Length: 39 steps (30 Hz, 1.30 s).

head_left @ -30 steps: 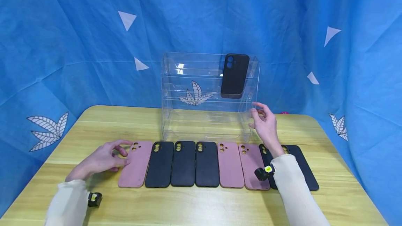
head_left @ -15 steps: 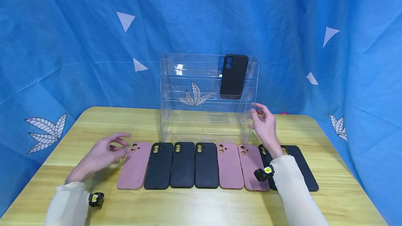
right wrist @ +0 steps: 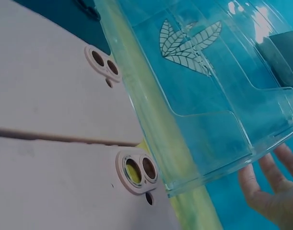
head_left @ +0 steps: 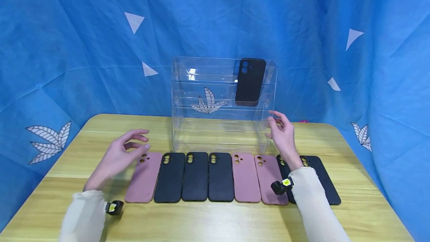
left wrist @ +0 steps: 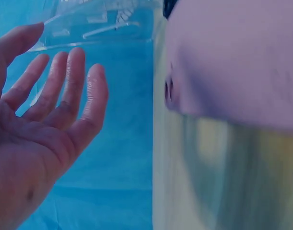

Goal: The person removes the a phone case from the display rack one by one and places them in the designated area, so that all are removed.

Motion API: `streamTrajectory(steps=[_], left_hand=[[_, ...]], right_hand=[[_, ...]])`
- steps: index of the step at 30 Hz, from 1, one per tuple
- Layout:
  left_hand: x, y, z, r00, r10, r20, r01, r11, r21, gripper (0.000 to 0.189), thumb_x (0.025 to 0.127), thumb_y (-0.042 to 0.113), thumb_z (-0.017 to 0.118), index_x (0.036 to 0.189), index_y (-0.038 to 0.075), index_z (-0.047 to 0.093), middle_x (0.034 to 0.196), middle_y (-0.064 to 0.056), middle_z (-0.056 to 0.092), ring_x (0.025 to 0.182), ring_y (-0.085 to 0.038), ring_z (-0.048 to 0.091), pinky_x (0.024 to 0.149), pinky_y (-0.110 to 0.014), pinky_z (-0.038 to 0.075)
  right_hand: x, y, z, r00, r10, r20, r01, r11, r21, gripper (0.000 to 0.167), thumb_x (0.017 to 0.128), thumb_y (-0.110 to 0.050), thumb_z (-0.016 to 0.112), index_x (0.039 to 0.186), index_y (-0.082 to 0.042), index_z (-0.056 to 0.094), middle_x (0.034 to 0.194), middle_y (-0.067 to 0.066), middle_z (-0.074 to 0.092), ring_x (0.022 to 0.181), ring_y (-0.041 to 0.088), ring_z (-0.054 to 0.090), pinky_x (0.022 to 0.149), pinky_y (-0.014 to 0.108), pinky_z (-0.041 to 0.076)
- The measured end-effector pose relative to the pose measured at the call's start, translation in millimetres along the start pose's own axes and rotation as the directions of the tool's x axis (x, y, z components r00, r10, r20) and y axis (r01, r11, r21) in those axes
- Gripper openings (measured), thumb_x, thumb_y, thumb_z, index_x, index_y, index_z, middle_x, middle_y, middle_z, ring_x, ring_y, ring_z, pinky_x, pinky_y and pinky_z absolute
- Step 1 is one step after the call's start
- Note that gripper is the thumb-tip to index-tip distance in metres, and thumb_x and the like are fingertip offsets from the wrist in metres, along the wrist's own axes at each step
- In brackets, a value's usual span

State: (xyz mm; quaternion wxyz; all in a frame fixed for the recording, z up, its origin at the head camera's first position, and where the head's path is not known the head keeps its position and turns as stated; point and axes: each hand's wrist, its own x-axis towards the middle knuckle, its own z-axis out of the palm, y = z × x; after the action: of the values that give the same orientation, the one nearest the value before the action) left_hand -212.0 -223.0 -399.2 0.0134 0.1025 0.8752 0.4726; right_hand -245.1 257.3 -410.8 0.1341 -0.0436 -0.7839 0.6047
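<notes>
My left hand (head_left: 122, 152) hovers over the upper end of the leftmost pink phone case (head_left: 143, 182), fingers loosely bent with nothing between them. In the left wrist view that pink case (left wrist: 232, 62) lies beside the hand (left wrist: 45, 124). My right hand (head_left: 282, 132) is at the right side of a clear acrylic tiered rack (head_left: 218, 135), its fingertips right at the edge. The right wrist view shows those fingers (right wrist: 254, 187) along the rack's side panel (right wrist: 208, 134). A black phone case (head_left: 250, 81) stands in the rack's upper right.
A row of phone cases lies on the wooden table (head_left: 201, 223): black ones (head_left: 169, 178) left of centre, pink ones (head_left: 246, 178) right of it, and black ones (head_left: 322, 178) at the right end, partly under the right forearm. A blue curtain (head_left: 100, 47) hangs behind the rack.
My left hand has lifted from the leftmost pink case's edge and moved up and to the right, over its camera end. The right hand has stayed at the rack's side.
</notes>
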Motion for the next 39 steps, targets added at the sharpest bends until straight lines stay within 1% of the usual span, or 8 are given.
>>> streamTrajectory(steps=[7, 12, 17, 22, 26, 30, 33, 39], left_hand=[[8.7, 17.4, 16.1, 0.999, 0.021, -0.039, -0.025, 0.994, -0.11, 0.048, 0.099, 0.04, 0.066, 0.144, 0.027, 0.054, 0.127, -0.004, 0.063, 0.104, -0.004, 0.069, 0.073, -0.04, 0.064], [19.0, 31.3, 30.0, 0.992, 0.082, -0.097, -0.098, 0.979, -0.178, 0.045, 0.1, 0.031, 0.068, 0.142, 0.02, 0.057, 0.124, -0.006, 0.064, 0.103, -0.004, 0.069, 0.078, -0.029, 0.063], [29.3, 44.7, 43.4, 0.975, 0.152, -0.161, -0.19, 0.948, -0.255, 0.042, 0.099, 0.022, 0.069, 0.138, 0.014, 0.059, 0.129, -0.014, 0.062, 0.105, -0.005, 0.068, 0.087, -0.021, 0.06], [40.0, 58.2, 56.4, 0.959, 0.204, -0.196, -0.258, 0.915, -0.31, 0.04, 0.099, 0.019, 0.069, 0.137, 0.011, 0.059, 0.128, -0.007, 0.063, 0.107, -0.008, 0.068, 0.086, -0.022, 0.06], [48.0, 72.4, 66.2, 0.95, 0.227, -0.216, -0.292, 0.893, -0.342, 0.041, 0.099, 0.016, 0.069, 0.138, 0.01, 0.059, 0.127, -0.007, 0.064, 0.108, -0.009, 0.068, 0.086, -0.023, 0.061], [56.6, 85.3, 75.2, 0.944, 0.247, -0.219, -0.314, 0.876, -0.367, 0.041, 0.099, 0.016, 0.069, 0.138, 0.011, 0.059, 0.128, -0.012, 0.064, 0.109, -0.011, 0.068, 0.086, -0.024, 0.061], [62.6, 92.3, 81.1, 0.941, 0.261, -0.215, -0.327, 0.863, -0.385, 0.04, 0.098, 0.015, 0.069, 0.137, 0.012, 0.059, 0.128, -0.017, 0.063, 0.109, -0.013, 0.068, 0.086, -0.025, 0.062], [73.9, 106.2, 90.4, 0.931, 0.293, -0.216, -0.358, 0.848, -0.39, 0.04, 0.098, 0.015, 0.069, 0.137, 0.013, 0.06, 0.127, -0.015, 0.065, 0.112, -0.021, 0.069, 0.089, -0.028, 0.061]], right_hand=[[0.1, -0.3, -0.8, 0.999, 0.033, 0.013, -0.033, 0.998, 0.057, 0.048, 0.108, -0.035, 0.048, 0.15, -0.011, 0.046, 0.14, 0.017, 0.053, 0.121, 0.023, 0.059, 0.082, 0.021, 0.061], [0.7, 0.1, -0.7, 0.999, 0.038, 0.01, -0.038, 0.997, 0.069, 0.048, 0.108, -0.034, 0.048, 0.15, -0.01, 0.047, 0.138, 0.017, 0.053, 0.121, 0.023, 0.059, 0.082, 0.021, 0.061], [0.2, -0.9, -0.9, 0.999, 0.033, 0.019, -0.034, 0.997, 0.065, 0.049, 0.108, -0.035, 0.048, 0.151, -0.011, 0.046, 0.136, 0.014, 0.053, 0.116, 0.017, 0.06, 0.083, 0.022, 0.061], [0.3, -2.2, -0.5, 0.999, 0.029, 0.022, -0.031, 0.998, 0.06, 0.049, 0.108, -0.036, 0.048, 0.151, -0.012, 0.046, 0.138, 0.019, 0.053, 0.123, 0.028, 0.058, 0.084, 0.024, 0.061], [0.3, -2.4, -0.1, 0.999, 0.032, 0.02, -0.033, 0.998, 0.056, 0.049, 0.108, -0.037, 0.048, 0.151, -0.012, 0.046, 0.14, 0.02, 0.052, 0.125, 0.032, 0.057, 0.085, 0.026, 0.062], [0.5, -1.2, 0.1, 0.999, 0.03, 0.021, -0.031, 0.998, 0.047, 0.049, 0.108, -0.037, 0.048, 0.151, -0.012, 0.046, 0.139, 0.02, 0.052, 0.117, 0.019, 0.061, 0.09, 0.035, 0.062], [1.1, 0.0, 0.4, 0.999, 0.032, 0.018, -0.032, 0.998, 0.048, 0.048, 0.108, -0.036, 0.048, 0.15, -0.012, 0.047, 0.138, 0.02, 0.053, 0.116, 0.017, 0.061, 0.091, 0.039, 0.062], [0.7, 0.9, 0.4, 0.999, 0.04, 0.017, -0.041, 0.998, 0.054, 0.047, 0.109, -0.035, 0.047, 0.15, -0.012, 0.047, 0.14, 0.021, 0.052, 0.124, 0.031, 0.058, 0.094, 0.044, 0.061]])
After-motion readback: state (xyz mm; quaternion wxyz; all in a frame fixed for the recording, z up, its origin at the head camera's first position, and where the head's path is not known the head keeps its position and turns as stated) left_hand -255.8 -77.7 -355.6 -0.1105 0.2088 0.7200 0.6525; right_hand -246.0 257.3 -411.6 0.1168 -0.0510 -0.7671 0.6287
